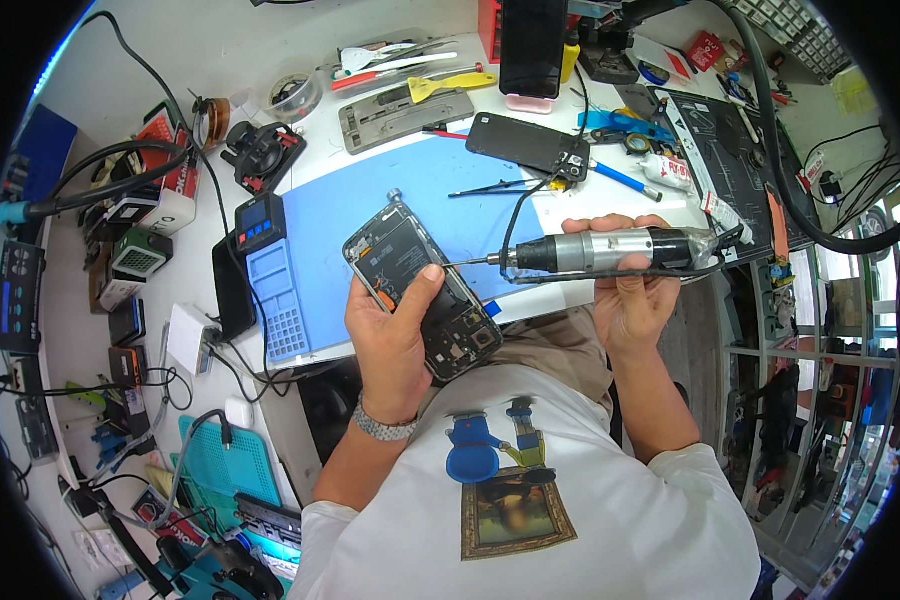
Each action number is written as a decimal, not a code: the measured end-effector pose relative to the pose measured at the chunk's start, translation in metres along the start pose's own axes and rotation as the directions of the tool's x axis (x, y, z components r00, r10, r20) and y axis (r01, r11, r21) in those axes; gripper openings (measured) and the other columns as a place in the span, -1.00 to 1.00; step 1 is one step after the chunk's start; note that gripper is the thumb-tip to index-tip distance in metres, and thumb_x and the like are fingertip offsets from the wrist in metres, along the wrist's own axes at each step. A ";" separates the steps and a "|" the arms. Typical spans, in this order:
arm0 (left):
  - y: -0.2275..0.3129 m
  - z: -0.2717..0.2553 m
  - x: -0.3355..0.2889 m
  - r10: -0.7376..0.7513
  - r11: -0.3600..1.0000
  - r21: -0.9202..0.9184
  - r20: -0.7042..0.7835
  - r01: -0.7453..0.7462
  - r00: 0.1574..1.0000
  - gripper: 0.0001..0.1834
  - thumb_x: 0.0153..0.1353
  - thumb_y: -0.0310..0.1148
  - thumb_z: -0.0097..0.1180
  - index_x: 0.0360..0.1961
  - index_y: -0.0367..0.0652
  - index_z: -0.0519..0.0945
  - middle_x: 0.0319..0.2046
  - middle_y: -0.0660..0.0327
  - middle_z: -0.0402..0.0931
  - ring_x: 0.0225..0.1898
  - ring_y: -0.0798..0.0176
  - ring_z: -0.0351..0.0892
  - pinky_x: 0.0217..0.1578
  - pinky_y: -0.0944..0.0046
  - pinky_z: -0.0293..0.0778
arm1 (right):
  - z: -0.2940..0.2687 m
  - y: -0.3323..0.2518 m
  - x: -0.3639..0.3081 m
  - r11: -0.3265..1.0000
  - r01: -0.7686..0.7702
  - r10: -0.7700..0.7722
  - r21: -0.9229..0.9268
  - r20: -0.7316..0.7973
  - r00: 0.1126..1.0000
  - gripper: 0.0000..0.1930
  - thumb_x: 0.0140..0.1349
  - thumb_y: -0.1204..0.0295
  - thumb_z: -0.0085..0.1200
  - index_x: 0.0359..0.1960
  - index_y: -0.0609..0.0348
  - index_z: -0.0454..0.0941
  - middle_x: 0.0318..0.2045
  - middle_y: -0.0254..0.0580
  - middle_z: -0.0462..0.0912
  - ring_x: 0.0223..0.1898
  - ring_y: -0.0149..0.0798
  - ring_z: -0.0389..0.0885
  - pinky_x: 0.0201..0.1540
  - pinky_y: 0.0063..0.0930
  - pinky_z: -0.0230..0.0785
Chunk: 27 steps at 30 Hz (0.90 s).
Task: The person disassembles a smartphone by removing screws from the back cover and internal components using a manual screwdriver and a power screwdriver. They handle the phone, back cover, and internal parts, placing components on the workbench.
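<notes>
The left hand [388,338] pinches an opened phone [402,260] between thumb and fingers, over the near edge of the blue mat [335,200]; the right hand [638,305] grips a powered screwdriver [592,252], its bit [467,263] beside that thumb. Likely screw work, calling for a steady, aligned bit. A cable [570,276] loops by the driver and could snag; beyond lie tweezers [492,188] and a black phone panel [515,146].

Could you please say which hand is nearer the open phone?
Left: the left hand holds the phone; the right hand, gripping a power screwdriver, is to the phone's right.
</notes>
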<state>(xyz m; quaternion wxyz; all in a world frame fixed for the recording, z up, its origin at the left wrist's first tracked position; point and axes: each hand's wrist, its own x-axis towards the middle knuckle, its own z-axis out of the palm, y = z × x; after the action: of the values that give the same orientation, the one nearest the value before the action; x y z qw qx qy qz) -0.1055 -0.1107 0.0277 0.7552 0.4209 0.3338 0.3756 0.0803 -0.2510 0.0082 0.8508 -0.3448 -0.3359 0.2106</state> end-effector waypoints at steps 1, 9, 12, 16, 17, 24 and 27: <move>0.000 0.000 0.000 -0.002 1.000 -0.004 -0.002 0.002 1.000 -0.71 0.36 -0.50 0.25 0.04 -0.28 0.48 -0.25 0.04 0.67 -0.35 0.15 0.81 -0.30 0.01 0.88 | 0.000 0.000 0.000 1.000 0.005 -0.005 -0.008 -0.003 1.000 -0.53 0.51 0.38 0.15 0.33 0.12 0.25 0.08 0.19 0.65 0.14 0.31 0.69 0.24 0.30 0.57; 0.000 0.004 -0.002 -0.005 0.998 -0.062 -0.023 0.003 1.000 -0.71 0.35 -0.54 0.27 0.04 -0.26 0.50 -0.24 0.12 0.68 -0.30 0.26 0.77 -0.23 0.15 0.81 | 0.002 0.001 0.000 0.998 0.045 -0.046 -0.049 -0.013 0.999 -0.49 0.48 0.33 0.21 0.33 0.10 0.25 0.06 0.17 0.65 0.12 0.32 0.69 0.21 0.32 0.57; 0.002 0.006 -0.005 -0.038 0.991 -0.132 -0.032 0.034 0.999 -0.66 0.32 -0.60 0.32 0.06 -0.20 0.52 -0.17 0.22 0.68 -0.22 0.39 0.72 -0.16 0.34 0.71 | 0.003 0.002 -0.001 0.997 0.059 -0.059 -0.057 -0.012 0.998 -0.49 0.47 0.33 0.22 0.33 0.09 0.25 0.05 0.15 0.65 0.11 0.33 0.70 0.19 0.31 0.57; 0.002 0.010 -0.007 -0.025 0.989 -0.150 -0.034 0.020 0.999 -0.66 0.34 -0.59 0.31 0.08 -0.19 0.52 -0.17 0.23 0.68 -0.21 0.38 0.72 -0.15 0.34 0.71 | 0.003 0.002 -0.002 0.995 0.066 -0.068 -0.071 -0.018 0.998 -0.48 0.47 0.32 0.22 0.34 0.07 0.25 0.05 0.14 0.65 0.10 0.33 0.70 0.19 0.31 0.57; 0.002 0.011 -0.008 -0.022 0.987 -0.159 -0.033 0.017 0.999 -0.66 0.34 -0.59 0.30 0.08 -0.18 0.51 -0.17 0.23 0.67 -0.21 0.38 0.72 -0.15 0.34 0.71 | 0.003 0.002 -0.002 0.995 0.067 -0.068 -0.074 -0.019 0.997 -0.48 0.47 0.31 0.22 0.34 0.07 0.25 0.05 0.13 0.65 0.10 0.33 0.70 0.19 0.31 0.57; 0.001 0.012 -0.006 -0.056 0.974 -0.224 -0.070 0.039 0.996 -0.74 0.39 -0.41 0.30 0.01 -0.21 0.53 -0.25 0.10 0.69 -0.34 0.20 0.79 -0.29 0.14 0.82 | -0.001 -0.004 -0.002 0.996 0.076 -0.076 -0.037 -0.017 0.997 -0.48 0.48 0.30 0.21 0.34 0.05 0.25 0.07 0.14 0.63 0.14 0.32 0.68 0.21 0.32 0.55; 0.000 0.009 -0.004 -0.084 0.982 -0.175 -0.088 0.067 0.993 -0.73 0.38 -0.36 0.32 -0.01 -0.21 0.53 -0.28 0.10 0.69 -0.34 0.17 0.79 -0.29 0.12 0.83 | -0.001 -0.005 -0.004 0.999 0.050 -0.050 -0.014 0.027 0.998 -0.50 0.50 0.31 0.18 0.35 0.05 0.24 0.08 0.14 0.62 0.15 0.31 0.67 0.23 0.33 0.53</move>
<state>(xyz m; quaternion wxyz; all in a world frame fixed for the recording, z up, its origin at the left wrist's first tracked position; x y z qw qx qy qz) -0.0998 -0.1178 0.0325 0.7856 0.3231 0.3514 0.3936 0.0789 -0.2574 0.0093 0.8488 -0.3397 -0.3571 0.1914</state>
